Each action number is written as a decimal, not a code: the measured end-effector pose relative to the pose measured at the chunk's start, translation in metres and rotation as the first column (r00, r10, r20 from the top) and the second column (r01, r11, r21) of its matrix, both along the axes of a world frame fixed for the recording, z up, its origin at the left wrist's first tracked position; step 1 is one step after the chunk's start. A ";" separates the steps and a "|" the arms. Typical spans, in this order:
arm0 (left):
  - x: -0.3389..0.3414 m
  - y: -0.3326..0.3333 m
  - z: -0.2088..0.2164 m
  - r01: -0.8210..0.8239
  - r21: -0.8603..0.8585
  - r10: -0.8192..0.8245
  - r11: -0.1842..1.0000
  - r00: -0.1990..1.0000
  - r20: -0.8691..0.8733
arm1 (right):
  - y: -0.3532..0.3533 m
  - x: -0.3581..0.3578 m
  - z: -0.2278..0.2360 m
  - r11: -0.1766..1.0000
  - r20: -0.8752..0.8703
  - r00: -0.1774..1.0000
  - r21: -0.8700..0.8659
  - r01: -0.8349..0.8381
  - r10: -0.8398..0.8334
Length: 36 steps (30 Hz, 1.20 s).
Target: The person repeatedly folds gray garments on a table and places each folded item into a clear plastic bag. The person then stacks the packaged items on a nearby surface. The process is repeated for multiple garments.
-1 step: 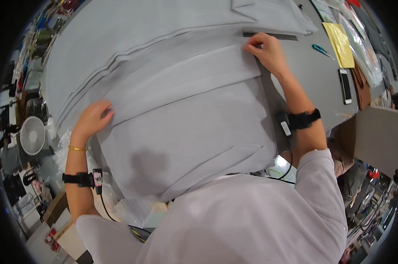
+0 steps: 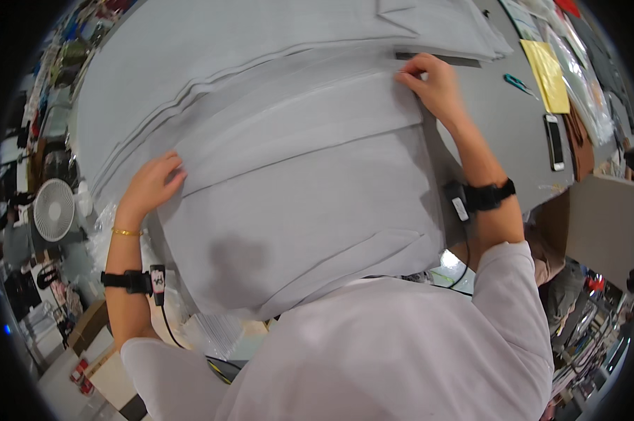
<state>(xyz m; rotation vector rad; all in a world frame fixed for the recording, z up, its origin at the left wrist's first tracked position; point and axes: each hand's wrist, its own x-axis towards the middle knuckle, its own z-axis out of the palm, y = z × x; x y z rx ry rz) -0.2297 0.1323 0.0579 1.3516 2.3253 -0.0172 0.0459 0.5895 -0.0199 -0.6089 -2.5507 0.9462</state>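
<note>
A large light-grey cloth (image 2: pixel 317 186) lies spread in front of me, with a wide band folded over along its far side. My right hand (image 2: pixel 433 84) pinches the far right corner of that band between thumb and fingers. At the band's left end, my left hand (image 2: pixel 152 184) has its thumb and fingers curled closed on the cloth edge; its fingertips are partly hard to make out. Near my body, the cloth's close side has a slanted fold. Beyond the band lies a stack of similar grey cloth (image 2: pixel 261 38) in layers.
On the grey table at the right are teal-handled snips (image 2: pixel 519 84), a yellow sheet (image 2: pixel 545 76), a phone (image 2: pixel 554 142) and clear plastic packages (image 2: pixel 589 95). A white fan (image 2: pixel 54 210) stands at the left, beside crumpled clear plastic (image 2: pixel 105 242). An open cardboard box (image 2: pixel 601 217) is at the right.
The whole view has shifted slightly, so the table and cloth sit a little further right. Both hands keep their places on the cloth's folded band.
</note>
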 end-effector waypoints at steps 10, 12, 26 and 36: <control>-0.005 0.007 -0.008 0.170 0.211 -0.181 0.962 0.983 0.032 | -0.087 0.056 0.087 0.977 -0.293 0.939 0.158 -0.141 0.183; -0.006 0.008 -0.008 0.055 0.065 -0.063 0.996 0.991 0.121 | -0.080 0.055 0.099 0.988 -0.288 0.946 0.097 -0.124 0.147; -0.016 -0.010 -0.004 0.144 -0.059 -0.140 0.988 0.987 0.076 | -0.020 -0.042 0.005 0.982 -0.058 0.998 -0.186 0.018 -0.029; -0.031 -0.032 -0.005 0.080 -0.232 -0.107 0.969 0.989 -0.106 | -0.004 -0.044 -0.011 0.972 -0.106 0.977 -0.162 0.169 -0.187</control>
